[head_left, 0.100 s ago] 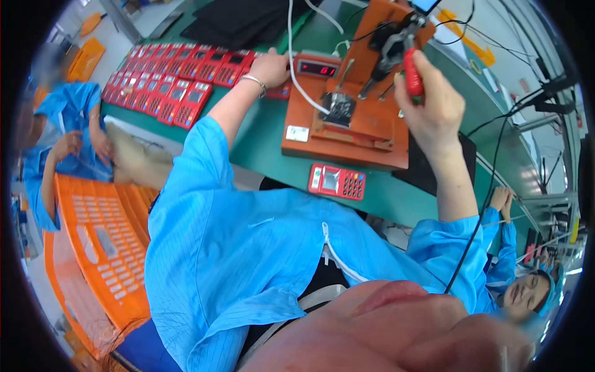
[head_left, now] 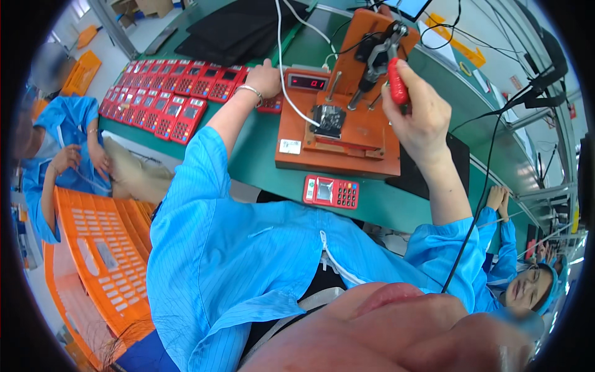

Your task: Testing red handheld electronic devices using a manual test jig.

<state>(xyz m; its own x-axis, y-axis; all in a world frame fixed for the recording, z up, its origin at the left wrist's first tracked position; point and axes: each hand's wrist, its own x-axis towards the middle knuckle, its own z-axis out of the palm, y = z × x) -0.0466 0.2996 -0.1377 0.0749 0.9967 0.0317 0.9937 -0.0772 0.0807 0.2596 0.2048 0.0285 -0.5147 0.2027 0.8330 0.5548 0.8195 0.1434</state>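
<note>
The step in hand looks like working the clamp of the orange-brown fixture [head_left: 347,166]: the right hand [head_left: 421,110], at two o'clock from its middle, is curled around the red handle [head_left: 398,85], and a black square part [head_left: 328,120] sits in the bed just by the plunger [head_left: 367,82]. The left hand [head_left: 263,80], at ten o'clock, is partly bent beside the small display [head_left: 307,82]; whether it grips anything I cannot tell. The next move seems to call for steady force on the handle. One red terminal [head_left: 331,191] lies at six o'clock on the green table [head_left: 257,152], rows of red terminals [head_left: 166,102] at nine. Most left fingertips are hidden, and what lies under the black part is hard to make out
</note>
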